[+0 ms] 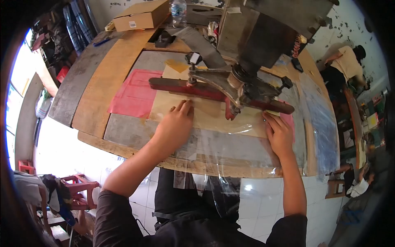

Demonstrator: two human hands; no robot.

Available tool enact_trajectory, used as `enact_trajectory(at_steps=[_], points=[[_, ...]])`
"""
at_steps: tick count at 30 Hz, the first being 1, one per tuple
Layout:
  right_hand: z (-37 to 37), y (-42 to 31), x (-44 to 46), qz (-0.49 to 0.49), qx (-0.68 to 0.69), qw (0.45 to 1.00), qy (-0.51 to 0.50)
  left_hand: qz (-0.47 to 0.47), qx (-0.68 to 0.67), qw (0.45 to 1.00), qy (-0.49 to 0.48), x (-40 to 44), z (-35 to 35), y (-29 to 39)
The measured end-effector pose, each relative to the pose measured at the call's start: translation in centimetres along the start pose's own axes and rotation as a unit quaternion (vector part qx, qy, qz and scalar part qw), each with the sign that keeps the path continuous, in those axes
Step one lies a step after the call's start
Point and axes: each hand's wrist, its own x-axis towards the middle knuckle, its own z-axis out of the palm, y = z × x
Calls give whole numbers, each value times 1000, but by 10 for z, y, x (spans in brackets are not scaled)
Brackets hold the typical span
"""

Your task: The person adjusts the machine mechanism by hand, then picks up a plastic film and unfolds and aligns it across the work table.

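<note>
My left hand (175, 123) rests on a yellowish sheet (210, 108), its fingers a little apart and its fingertips just below the long dark-and-red bar (164, 84) of a machine head (240, 78). Near the bar's right end, my right hand (280, 133) lies with outstretched fingers on the clear plastic film (230, 140). The film is spread over the sheet and hangs past the table's front edge. Red sheeting (133, 92) shows left of the yellowish sheet. Neither hand is wrapped round anything.
A cardboard box (142, 16), a water bottle (178, 12) and blue-handled pliers (103, 41) stand or lie at the back of the worktable (92, 82). More clear film (321, 123) covers its right side. Other people (347, 61) are at the right. Red stools (80, 191) stand lower left.
</note>
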Motion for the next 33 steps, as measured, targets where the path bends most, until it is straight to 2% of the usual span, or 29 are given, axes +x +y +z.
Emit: enact_trajectory(at_steps=[2,3,4,8,11,13,14,16,21,23,24,26,28,29,33], points=[[1,2,0,-13,-2,1000,16,-4,-15,1000,7,1,-5,1],[0,2,0,-7,-7,1000,16,-38,-38,997,-56,0,-10,4],[0,3,0,-12,-3,1000,13,-30,-42,997,-54,0,-9,6],[1,9,-3,-18,17,999,20,-22,-22,999,16,-2,0,1],[0,11,-6,-15,45,998,28,-31,-64,997,18,-5,-4,0],[-9,5,-8,2,61,998,19,-93,-180,979,-19,-7,-18,1],[-13,3,-9,17,78,997,9,-91,-181,979,-19,-7,-26,1],[-18,3,-13,21,91,996,3,-145,-248,955,-71,-9,-39,3],[-29,9,-21,23,137,990,-14,-147,-270,949,-64,-26,-53,4],[-38,5,-33,89,195,976,-32,-156,-290,942,-58,-39,-61,7],[-42,0,-40,88,196,976,-31,-169,-300,937,-51,-48,-64,7],[-47,-8,-56,160,205,965,-24,-186,-308,932,-44,-62,-65,9],[-44,-12,-75,182,209,961,12,-145,-249,957,26,-75,-59,12],[-40,-12,-79,206,212,954,47,-170,-264,948,54,-80,-57,14],[-39,-11,-78,241,230,940,68,-248,-292,919,94,-83,-55,17]])
